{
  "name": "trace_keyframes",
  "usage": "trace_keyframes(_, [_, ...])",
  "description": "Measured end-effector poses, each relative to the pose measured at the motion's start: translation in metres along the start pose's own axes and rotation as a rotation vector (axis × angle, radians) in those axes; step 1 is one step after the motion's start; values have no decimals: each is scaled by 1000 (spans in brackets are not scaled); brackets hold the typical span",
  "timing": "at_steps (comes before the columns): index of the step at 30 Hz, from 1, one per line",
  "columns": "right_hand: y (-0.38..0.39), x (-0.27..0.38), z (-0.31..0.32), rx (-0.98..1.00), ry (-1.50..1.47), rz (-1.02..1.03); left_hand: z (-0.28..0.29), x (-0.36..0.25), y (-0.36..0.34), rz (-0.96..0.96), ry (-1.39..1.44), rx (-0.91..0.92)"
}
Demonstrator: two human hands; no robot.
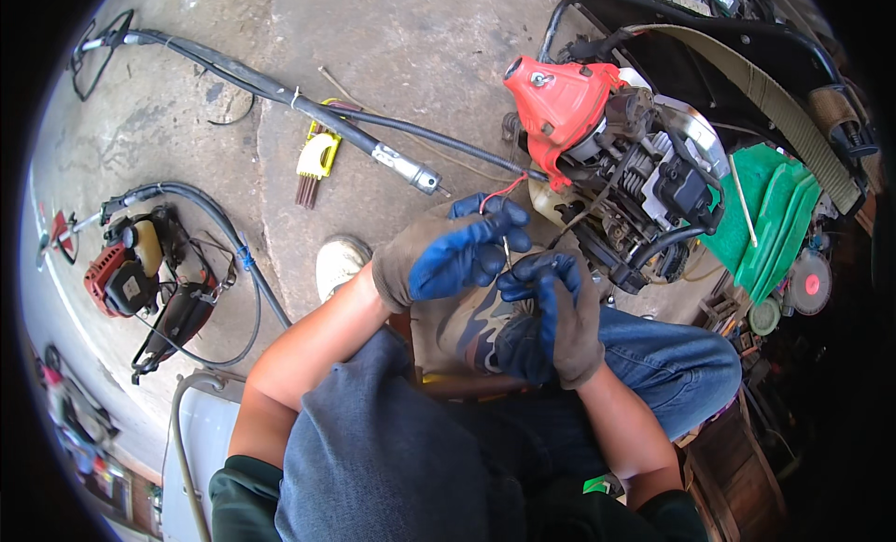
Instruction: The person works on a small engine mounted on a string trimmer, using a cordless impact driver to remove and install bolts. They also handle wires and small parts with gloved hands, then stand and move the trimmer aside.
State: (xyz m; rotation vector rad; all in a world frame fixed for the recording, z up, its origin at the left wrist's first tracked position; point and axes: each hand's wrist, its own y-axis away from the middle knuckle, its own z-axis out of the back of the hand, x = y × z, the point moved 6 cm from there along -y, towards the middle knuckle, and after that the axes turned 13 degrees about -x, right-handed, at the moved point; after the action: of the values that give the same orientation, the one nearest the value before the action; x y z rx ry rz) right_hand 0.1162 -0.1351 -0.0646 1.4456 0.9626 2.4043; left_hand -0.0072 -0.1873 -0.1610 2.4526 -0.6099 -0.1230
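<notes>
I wear grey gloves with blue coated palms and fingers. My left hand (457, 253) is closed with its fingers curled round a thin red wire (501, 193), which runs up toward the engine (644, 178). My right hand (558, 304) is closed in a pinch just to the right, at the lower end of a thin, pale strand (507, 253) between the two hands. Whether that strand is bare wire cannot be made out. The engine, with its red plastic cover (560, 98) and exposed cooling fins, stands on the floor ahead of my right hand.
A black shaft (271, 89) with a metal end lies across the concrete floor. Beside it is a yellow-and-white brush-like tool (317, 154). A second engine unit (131, 271) with a hose lies left. Green plastic sheets (770, 215) and clutter crowd the right.
</notes>
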Motion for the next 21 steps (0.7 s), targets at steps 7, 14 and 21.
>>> trace_keyframes(7, [-4, 5, -3, -61, 353, 74, -1, -6, 3, -56, -232, -116])
trace_keyframes(14, [-15, 26, -17, 72, 631, 339, -6, -5, -1, -127, -72, -238])
trace_keyframes(21, [-15, 18, -20, 12, 432, 187, -11, -2, 1, -19, 16, 1])
